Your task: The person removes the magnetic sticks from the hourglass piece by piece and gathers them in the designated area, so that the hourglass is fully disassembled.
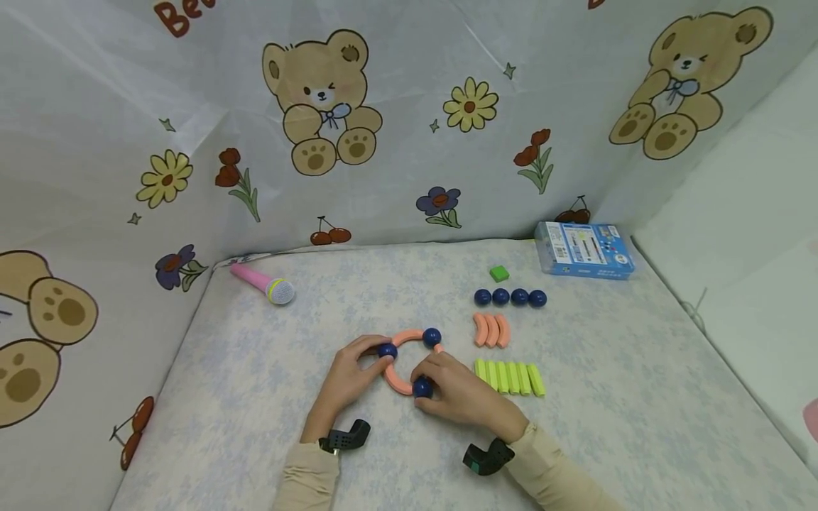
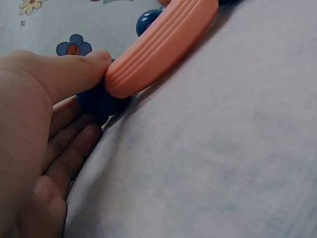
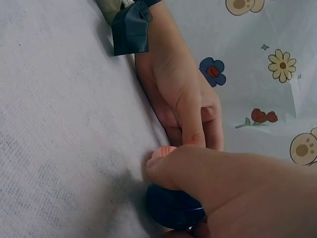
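A ring of curved orange pieces (image 1: 399,383) joined by dark blue balls lies on the table between the two hands. My left hand (image 1: 353,372) pinches the blue ball (image 1: 387,350) on the ring's left side, its thumb beside the ribbed end of an orange piece (image 2: 163,47) in the left wrist view. At the near right, my right hand (image 1: 456,389) grips another blue ball (image 1: 422,387) between thumb and fingers. A further blue ball (image 1: 432,337) sits at the ring's far side, untouched. The right hand partly hides the ring's right side.
Right of the ring are several yellow-green sticks (image 1: 509,377), three curved orange pieces (image 1: 491,331), a row of blue balls (image 1: 510,297) and a green block (image 1: 499,273). A blue box (image 1: 588,250) stands at the back right, a pink toy microphone (image 1: 262,284) at the back left.
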`<state>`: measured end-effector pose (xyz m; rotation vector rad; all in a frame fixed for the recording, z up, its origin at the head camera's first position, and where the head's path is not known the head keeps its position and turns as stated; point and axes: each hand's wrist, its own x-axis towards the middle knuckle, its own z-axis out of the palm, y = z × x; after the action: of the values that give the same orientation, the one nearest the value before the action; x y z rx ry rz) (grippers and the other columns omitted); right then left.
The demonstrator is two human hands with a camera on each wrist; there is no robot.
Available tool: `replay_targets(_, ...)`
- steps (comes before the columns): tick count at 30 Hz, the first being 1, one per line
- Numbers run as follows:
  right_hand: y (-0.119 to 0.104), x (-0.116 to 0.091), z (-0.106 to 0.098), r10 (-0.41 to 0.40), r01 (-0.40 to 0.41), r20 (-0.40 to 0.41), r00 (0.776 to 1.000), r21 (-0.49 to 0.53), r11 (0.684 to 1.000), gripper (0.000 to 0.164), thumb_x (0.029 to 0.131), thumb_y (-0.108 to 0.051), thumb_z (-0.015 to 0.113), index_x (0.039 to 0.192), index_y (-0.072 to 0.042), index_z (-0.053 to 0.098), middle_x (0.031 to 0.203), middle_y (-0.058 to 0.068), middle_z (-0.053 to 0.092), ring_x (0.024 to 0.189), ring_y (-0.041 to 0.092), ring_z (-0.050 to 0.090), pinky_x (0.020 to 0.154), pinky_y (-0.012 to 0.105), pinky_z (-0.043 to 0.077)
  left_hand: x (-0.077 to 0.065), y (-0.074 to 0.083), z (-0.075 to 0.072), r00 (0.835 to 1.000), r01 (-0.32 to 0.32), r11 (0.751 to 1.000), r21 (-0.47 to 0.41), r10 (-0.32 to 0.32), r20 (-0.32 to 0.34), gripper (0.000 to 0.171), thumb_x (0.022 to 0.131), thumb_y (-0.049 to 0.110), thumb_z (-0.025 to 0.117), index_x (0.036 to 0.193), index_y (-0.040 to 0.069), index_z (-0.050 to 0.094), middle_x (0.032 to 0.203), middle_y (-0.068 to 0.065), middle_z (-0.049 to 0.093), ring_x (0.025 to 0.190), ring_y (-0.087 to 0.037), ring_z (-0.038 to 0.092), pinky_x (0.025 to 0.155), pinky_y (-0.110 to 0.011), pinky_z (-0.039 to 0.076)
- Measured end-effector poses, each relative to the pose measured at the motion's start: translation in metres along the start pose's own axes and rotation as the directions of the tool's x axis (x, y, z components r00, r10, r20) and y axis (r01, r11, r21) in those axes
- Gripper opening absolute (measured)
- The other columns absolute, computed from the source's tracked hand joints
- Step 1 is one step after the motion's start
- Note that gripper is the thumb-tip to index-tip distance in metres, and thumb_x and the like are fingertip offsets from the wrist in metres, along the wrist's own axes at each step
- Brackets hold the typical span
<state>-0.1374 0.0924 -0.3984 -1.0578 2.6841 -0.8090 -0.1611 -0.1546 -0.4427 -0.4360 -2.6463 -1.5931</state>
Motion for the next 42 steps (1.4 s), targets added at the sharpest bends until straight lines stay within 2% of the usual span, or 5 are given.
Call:
replay_targets(14,0.0,-0.006,-0.001,-0.072,0.072,-0.015,0.997,0.008,0.997,0.019,0.094,-0.019,0.076,0.113,-0.021,0.075,0.111,-0.004,0.066,0.101,0.011,0.057,0.087,0.031,0.053,0.001,0.001,-0.001,1.0,-0.014,1.0,0.004,0.014,0.0,0.035,0.097,0.022,0.074,0.131,0.015,0.07,0.129,0.002,0.068,0.111,-0.014,0.068,0.098,-0.035,0.057)
replay_targets(18,0.001,-0.006,0.001,-0.055,0.055,-0.029,0.998,-0.002,0.998,0.02,0.094,-0.024,0.077,0.114,-0.022,0.076,0.109,-0.005,0.065,0.097,0.009,0.056,0.083,0.027,0.052,0.001,0.002,-0.001,1.0,0.003,1.0,0.004,-0.003,-0.01,0.035,0.096,0.023,0.076,0.13,0.016,0.071,0.128,0.002,0.069,0.111,-0.014,0.068,0.098,-0.035,0.057)
replay_targets(29,-0.002,-0.002,0.012,-0.049,0.029,-0.133,0.99,-0.146,0.989,0.012,0.091,-0.025,0.076,0.101,-0.019,0.073,0.098,-0.004,0.056,0.08,0.006,0.048,0.068,0.02,0.046,-0.001,0.0,-0.001,1.0,0.009,1.0,-0.014,-0.009,-0.008,0.04,0.09,0.027,0.083,0.128,0.02,0.072,0.128,0.006,0.069,0.11,-0.012,0.068,0.098,-0.037,0.057)
replay_targets(36,-0.004,0.0,0.014,-0.009,-0.016,-0.163,0.987,-0.149,0.989,0.009,0.094,-0.025,0.073,0.101,-0.019,0.071,0.096,-0.003,0.054,0.076,0.007,0.046,0.064,0.019,0.045,-0.001,-0.001,0.0,1.0,0.029,0.999,-0.017,-0.029,0.01,0.039,0.09,0.026,0.083,0.127,0.025,0.072,0.128,0.008,0.068,0.112,-0.011,0.067,0.1,-0.036,0.056)
replay_targets(42,-0.006,0.0,0.01,0.01,-0.025,-0.156,0.988,-0.093,0.995,0.011,0.094,-0.025,0.075,0.09,-0.022,0.065,0.089,-0.007,0.052,0.071,0.003,0.043,0.061,0.019,0.041,0.0,0.0,0.0,1.0,0.024,1.0,0.006,-0.024,-0.002,0.037,0.091,0.022,0.082,0.127,0.022,0.072,0.128,0.004,0.069,0.111,-0.011,0.067,0.098,-0.034,0.057)
